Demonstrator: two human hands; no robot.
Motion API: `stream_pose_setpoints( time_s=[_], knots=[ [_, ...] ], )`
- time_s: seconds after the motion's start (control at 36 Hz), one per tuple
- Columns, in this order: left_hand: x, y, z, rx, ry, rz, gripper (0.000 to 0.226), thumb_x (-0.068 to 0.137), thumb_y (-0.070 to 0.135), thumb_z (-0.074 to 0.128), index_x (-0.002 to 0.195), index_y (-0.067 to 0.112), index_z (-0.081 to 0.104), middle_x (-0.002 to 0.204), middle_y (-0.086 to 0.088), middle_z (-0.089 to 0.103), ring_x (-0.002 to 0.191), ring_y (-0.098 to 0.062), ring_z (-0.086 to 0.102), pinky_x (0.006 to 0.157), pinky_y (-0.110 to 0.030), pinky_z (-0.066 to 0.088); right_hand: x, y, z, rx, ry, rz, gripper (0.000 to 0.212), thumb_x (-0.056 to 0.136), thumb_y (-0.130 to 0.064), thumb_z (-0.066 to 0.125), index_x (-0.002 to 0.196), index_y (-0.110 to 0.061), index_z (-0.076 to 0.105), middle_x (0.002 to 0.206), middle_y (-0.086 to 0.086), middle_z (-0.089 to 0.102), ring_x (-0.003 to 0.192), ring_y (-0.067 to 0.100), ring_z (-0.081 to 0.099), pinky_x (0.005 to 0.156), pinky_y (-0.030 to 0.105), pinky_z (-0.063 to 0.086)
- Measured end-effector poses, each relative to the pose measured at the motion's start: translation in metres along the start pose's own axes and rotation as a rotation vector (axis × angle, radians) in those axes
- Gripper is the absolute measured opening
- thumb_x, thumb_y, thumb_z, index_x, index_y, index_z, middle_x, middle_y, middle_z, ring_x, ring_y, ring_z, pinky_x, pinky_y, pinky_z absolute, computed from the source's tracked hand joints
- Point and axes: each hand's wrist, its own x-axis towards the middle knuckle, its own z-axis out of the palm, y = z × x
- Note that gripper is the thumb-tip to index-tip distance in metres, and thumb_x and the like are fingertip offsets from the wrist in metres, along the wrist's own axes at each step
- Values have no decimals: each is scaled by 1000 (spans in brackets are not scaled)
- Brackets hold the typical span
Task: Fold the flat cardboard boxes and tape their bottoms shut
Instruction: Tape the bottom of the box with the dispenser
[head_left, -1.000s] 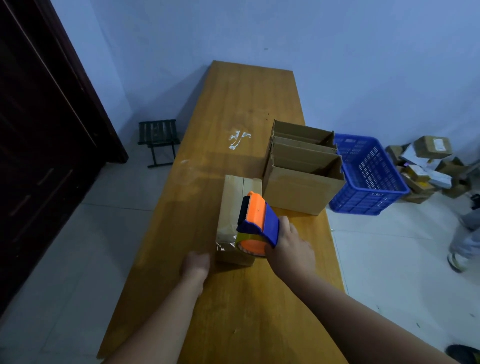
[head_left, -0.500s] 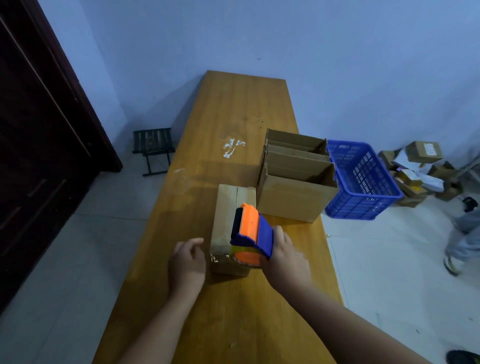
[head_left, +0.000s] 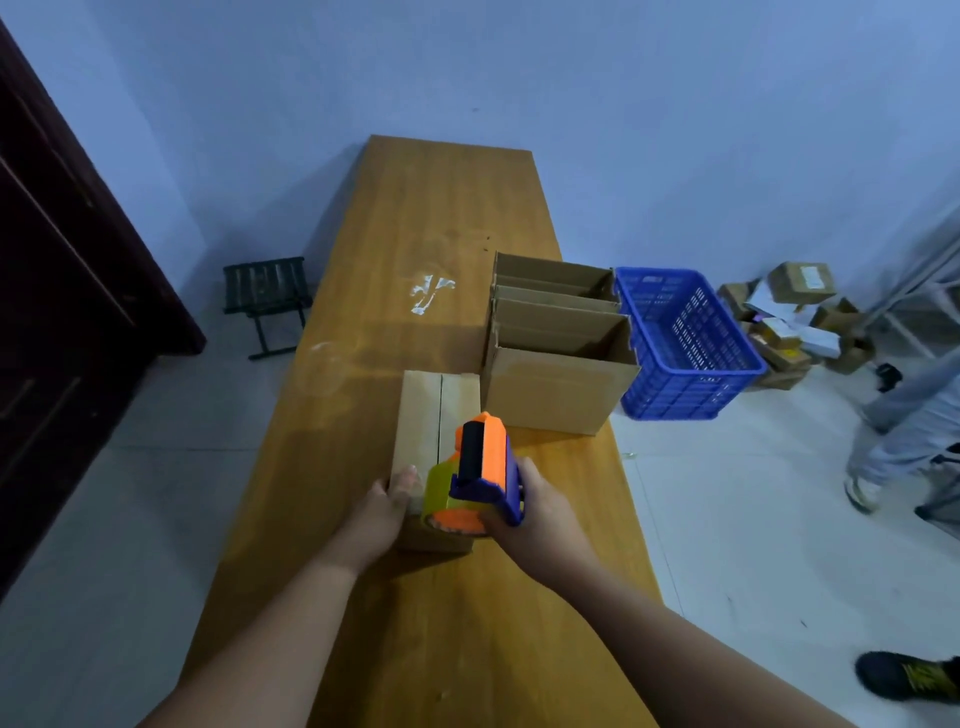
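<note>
Small brown cardboard box (head_left: 434, 415) flaps-up on long wooden table (head_left: 415, 218). Left hand (head_left: 384, 512) pressed open against near-left corner. Right hand (head_left: 530, 512) clamped round orange-and-blue tape dispenser (head_left: 480, 475) at near end.

Left hand (head_left: 382, 512): bare; no glove, ring or bracelet is seen.
Right hand (head_left: 535, 517): bare; no glove or ring is seen, and the fingers are partly hidden.
Left forearm (head_left: 270, 623): uncovered up to the bottom edge of the view; no sleeve, cuff or watch is shown.
Right forearm (head_left: 675, 649): uncovered up to the bottom edge of the view; no sleeve or wristband is shown.
Markings: none can be made out on either arm in the dim light.
</note>
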Motion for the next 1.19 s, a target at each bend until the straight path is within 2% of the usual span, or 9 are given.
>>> stream_pose_setpoints(
  time_s=[0.11,0.28,0.39,0.44,0.53,0.61,0.86,1.11,1.19],
  knots=[
    [12,-12,0,-10,-34,6,102,72,88,21,138,13,43,133,-10,52,124,-26,47,105,-42,35,6,2,-4,-56,-27,-45,36,83,-35,71,108,-29,46,98,-12,59,88,4,58,74,23,54],
    [28,-28,1,-13,-28,36,109,58,94,22,133,18,48,127,-7,56,118,-23,51,105,-48,37,9,-2,-5,-87,-40,-84,35,85,-30,70,108,-24,45,95,-15,54,86,0,55,67,15,44],
    [13,-10,0,37,-23,-6,76,90,68,19,135,14,47,130,-11,53,120,-27,48,103,-38,34,11,-1,-10,-110,-65,-124,48,85,-26,70,121,-31,39,108,-14,53,96,0,53,73,15,44],
    [14,-11,1,64,0,1,67,96,60,19,135,13,47,132,-12,52,121,-27,47,99,-36,34,13,0,-20,-172,-54,-126,45,84,-27,70,118,-32,41,109,-12,53,96,1,52,73,15,44],
    [15,-14,2,31,-16,10,70,93,64,23,137,14,45,135,-8,50,126,-25,44,100,-34,32,12,12,-36,-289,-33,-102,44,81,-31,73,110,-33,40,104,-13,50,91,2,51,73,16,44],
    [19,-15,4,41,-20,-28,72,92,65,22,142,16,40,142,-9,44,132,-28,38,108,-42,29,7,25,-42,-373,-41,-90,49,79,-37,74,110,-34,37,102,-15,45,89,3,50,70,15,41],
    [21,-9,8,192,37,-83,71,95,60,20,145,11,33,148,-15,36,135,-33,34,109,-41,27,10,49,-39,-292,-76,-76,43,82,-30,73,109,-33,40,98,-16,50,88,-1,52,67,10,36],
    [22,-10,7,236,43,-86,74,93,63,18,145,11,34,147,-14,38,135,-32,35,110,-40,27,9,77,-27,-256,-81,-72,40,83,-30,72,108,-31,41,94,-16,56,83,1,57,66,11,42],
    [21,-9,5,237,16,-89,75,93,64,17,146,14,32,148,-12,37,136,-31,34,110,-41,27,10,87,-20,-252,-94,-39,43,84,-34,71,113,-29,39,94,-14,58,83,5,59,69,17,49]
  ],
)
